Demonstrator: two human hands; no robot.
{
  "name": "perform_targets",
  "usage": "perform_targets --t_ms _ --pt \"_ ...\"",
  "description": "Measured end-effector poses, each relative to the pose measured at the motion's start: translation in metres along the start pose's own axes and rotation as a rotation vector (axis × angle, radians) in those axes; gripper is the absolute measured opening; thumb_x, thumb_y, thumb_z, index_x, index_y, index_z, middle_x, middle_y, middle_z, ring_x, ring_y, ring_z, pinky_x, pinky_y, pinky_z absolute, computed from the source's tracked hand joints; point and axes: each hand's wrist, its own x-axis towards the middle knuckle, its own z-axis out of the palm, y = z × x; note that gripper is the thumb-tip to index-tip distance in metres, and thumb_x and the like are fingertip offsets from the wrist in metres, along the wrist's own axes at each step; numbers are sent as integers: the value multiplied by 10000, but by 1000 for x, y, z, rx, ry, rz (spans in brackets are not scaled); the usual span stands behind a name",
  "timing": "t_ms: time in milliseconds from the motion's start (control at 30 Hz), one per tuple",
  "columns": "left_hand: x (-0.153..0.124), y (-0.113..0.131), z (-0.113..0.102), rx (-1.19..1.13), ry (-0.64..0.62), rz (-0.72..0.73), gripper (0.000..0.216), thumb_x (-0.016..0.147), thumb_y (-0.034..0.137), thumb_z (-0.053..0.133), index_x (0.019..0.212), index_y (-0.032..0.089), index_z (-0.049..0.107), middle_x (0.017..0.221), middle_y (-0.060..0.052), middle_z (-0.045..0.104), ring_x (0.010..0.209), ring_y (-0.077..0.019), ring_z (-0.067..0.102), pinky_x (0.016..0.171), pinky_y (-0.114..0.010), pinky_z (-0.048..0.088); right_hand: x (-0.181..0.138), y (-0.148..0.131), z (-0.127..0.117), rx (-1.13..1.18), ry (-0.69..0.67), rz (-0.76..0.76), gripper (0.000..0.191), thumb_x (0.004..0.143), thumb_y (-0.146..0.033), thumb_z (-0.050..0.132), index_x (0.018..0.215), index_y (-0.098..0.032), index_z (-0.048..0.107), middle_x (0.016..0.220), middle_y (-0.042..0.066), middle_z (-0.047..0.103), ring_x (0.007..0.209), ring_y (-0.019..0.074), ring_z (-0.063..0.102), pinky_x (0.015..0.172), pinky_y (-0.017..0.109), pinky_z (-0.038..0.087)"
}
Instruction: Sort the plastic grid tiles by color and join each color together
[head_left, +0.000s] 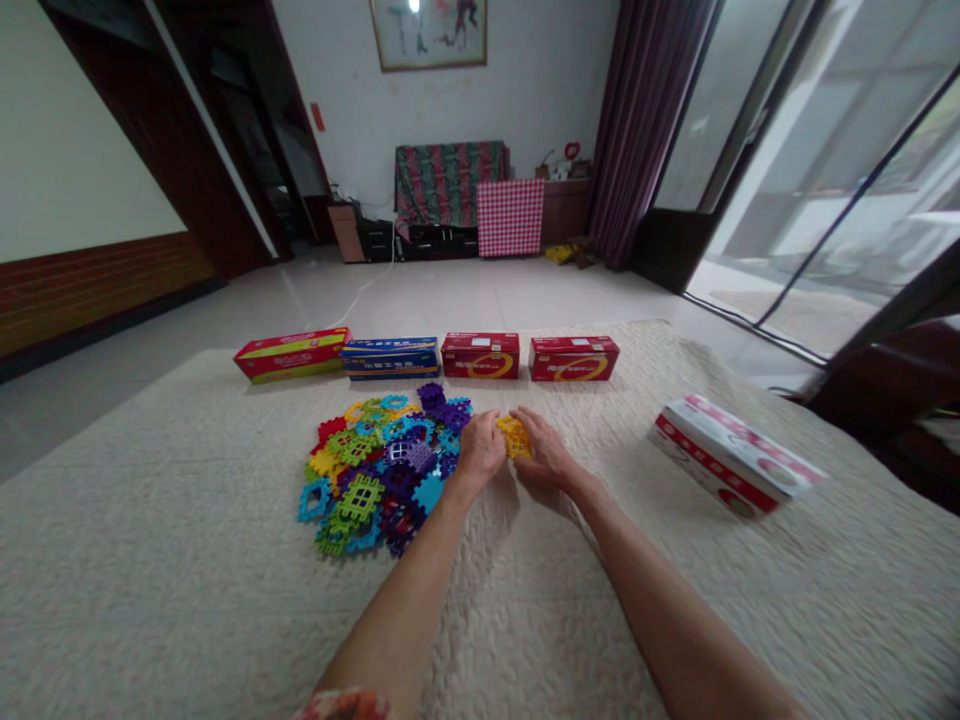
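Cream quilted cover [150,560] fills the foreground; tiled floor and glass doors behind. Four flat boxes sit in a row at the far edge: red-yellow box [291,354], blue box [390,358], then two red boxes [480,355], all shut, contents can't tell. White-red box [731,455] lies tilted well apart on the right, also shut. Loose pile of colored blocks [382,465] is just beside the left hand [481,448]. Both hands meet approx. mid-cover w/ fingers curled: left hand & right hand [546,458] each pinch the yellow block [514,436] between them. Block mostly hidden by fingers, shape unclear. Box print too blurred to read.
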Motion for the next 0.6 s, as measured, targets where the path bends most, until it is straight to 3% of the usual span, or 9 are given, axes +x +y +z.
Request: perform_targets --t_ms 133,233,500,600 --pt "-12 -1 22 -89 94 21 508 760 0 404 1186 169 623 1166 -119 653 1168 -203 566 1050 -330 435 2 -8 1 -78 -78 34 639 756 -288 601 1370 -192 456 1451 186 415 1305 335 409 1024 527 343" --pt "-10 -2 34 -140 108 6 506 751 -2 401 1169 179 620 1178 -118 637 1176 -202 555 1063 -331 426 0 -13 -1 -115 -58 -13 513 816 -339 582 1311 -221 522 1421 164 461 1280 322 430 1008 513 347" --pt "-3 -16 40 -88 190 -91 461 822 46 395 1247 108 563 1250 -191 584 1264 -246 494 1091 -377 395 -4 0 4 -47 51 -80 396 805 -275 560 1191 -199 604 1355 157 526 1234 299 498 1018 509 370" --pt "-4 -17 41 -104 247 -73 457 810 17 380 1207 113 585 1198 -169 621 1211 -236 542 1069 -393 417 -3 9 6 21 111 -90 365 767 -206 539 1118 -163 631 1302 169 554 1171 278 549 1012 464 415"
